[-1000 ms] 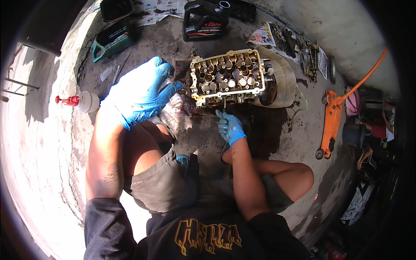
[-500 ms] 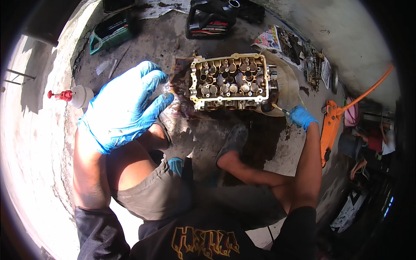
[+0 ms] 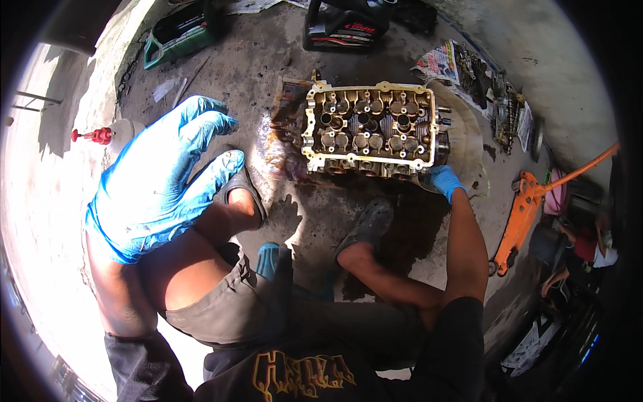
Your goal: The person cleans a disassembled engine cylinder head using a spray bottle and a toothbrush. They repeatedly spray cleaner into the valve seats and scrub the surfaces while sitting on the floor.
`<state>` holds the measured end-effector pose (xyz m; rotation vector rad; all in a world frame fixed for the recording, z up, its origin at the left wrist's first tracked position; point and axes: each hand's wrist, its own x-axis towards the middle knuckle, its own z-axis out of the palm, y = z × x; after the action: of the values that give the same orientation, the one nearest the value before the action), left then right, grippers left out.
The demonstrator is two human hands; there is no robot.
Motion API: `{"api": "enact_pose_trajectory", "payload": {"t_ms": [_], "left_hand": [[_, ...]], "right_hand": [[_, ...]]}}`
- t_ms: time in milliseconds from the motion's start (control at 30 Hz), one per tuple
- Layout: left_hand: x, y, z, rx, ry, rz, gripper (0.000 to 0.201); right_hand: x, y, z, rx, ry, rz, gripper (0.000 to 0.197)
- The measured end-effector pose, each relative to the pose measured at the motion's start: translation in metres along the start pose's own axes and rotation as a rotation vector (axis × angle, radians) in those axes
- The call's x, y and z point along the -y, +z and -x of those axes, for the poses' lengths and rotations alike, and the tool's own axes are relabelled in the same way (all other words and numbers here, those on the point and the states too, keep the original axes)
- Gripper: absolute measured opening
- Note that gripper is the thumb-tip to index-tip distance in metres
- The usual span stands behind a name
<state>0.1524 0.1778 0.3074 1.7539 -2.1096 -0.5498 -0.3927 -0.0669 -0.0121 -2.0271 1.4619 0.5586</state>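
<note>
A metal engine cylinder head (image 3: 368, 124), oily, with rows of round valve bores inside a pale rim, lies flat on the floor in front of me. My right hand (image 3: 447, 182), in a blue glove, is closed at its near right corner. The small brush in that hand is mostly hidden by the fingers and the casting. My left hand (image 3: 161, 181), gloved in blue too, hovers over my left knee in bright sun. Its fingers are bent but apart from the thumb, with nothing visible between them.
A green cut-open jug (image 3: 177, 40) and a black oil jug (image 3: 345, 27) stand at the back. Metal parts lie on newspaper (image 3: 439, 63) at back right. An orange floor jack (image 3: 519, 221) is at right, a red-topped bottle (image 3: 100, 136) at left. Another person (image 3: 589, 248) is far right.
My right hand has moved left against the cylinder head's corner, taking the brush out of sight. My left hand has shifted left and nearer to me. The view has moved slightly.
</note>
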Motion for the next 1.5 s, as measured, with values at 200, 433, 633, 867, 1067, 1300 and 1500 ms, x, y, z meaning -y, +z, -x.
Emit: {"api": "enact_pose_trajectory", "payload": {"t_ms": [200,433,633,867,1067,1300,1500], "left_hand": [[0.007,0.001,-0.010,-0.038,0.056,-0.022,0.029],[0.011,-0.001,-0.027,-0.080,0.134,-0.047,0.029],[0.011,-0.005,-0.029,0.000,0.091,-0.044,0.030],[0.009,-0.009,-0.030,0.056,0.059,-0.015,0.031],[0.011,-0.012,-0.030,0.031,0.144,-0.059,0.030],[0.005,-0.016,-0.027,-0.030,0.146,-0.008,0.029],[-0.004,-0.014,-0.030,-0.004,0.108,0.059,0.028]], "right_hand": [[0.069,-0.100,0.129,0.183,0.385,-0.288,0.030],[0.159,-0.087,0.203,0.022,-0.045,-0.055,0.037],[0.218,-0.040,0.171,-0.422,-0.082,0.366,0.026],[0.241,-0.043,0.138,-0.538,-0.093,0.515,0.014],[0.237,-0.058,0.130,-0.557,0.016,0.428,0.015],[0.225,-0.035,0.157,-0.327,0.250,0.115,0.021],[0.214,0.018,0.161,-0.538,0.275,-0.582,0.025]]}}
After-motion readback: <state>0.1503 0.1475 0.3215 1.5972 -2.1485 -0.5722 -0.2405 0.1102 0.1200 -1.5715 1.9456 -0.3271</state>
